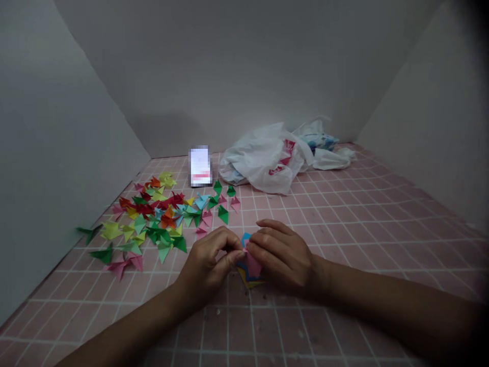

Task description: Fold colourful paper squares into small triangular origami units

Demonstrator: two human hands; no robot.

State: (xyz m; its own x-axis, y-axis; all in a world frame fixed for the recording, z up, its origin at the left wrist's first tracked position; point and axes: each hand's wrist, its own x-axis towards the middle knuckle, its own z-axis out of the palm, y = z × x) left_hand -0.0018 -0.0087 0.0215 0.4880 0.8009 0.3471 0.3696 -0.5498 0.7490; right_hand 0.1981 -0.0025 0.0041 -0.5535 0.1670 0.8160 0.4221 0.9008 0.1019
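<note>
Presently pinched: a folded pink paper piece (253, 266)

It sits over blue paper (246, 237) and yellow paper (244, 278). At nine o'clock, the left hand (211, 260) pinches its corner between thumb and forefinger; at three, the right hand (286, 253) lays its fingers close together on it, thumb hidden, so whether they pinch I cannot tell. Many-coloured folded paper shapes (163, 236) lie toward ten o'clock on the pink gridded tabletop (344, 224); a bright-screened phone (200, 165) stands at eleven, a crumpled white plastic bag (257, 158) at twelve.
</note>
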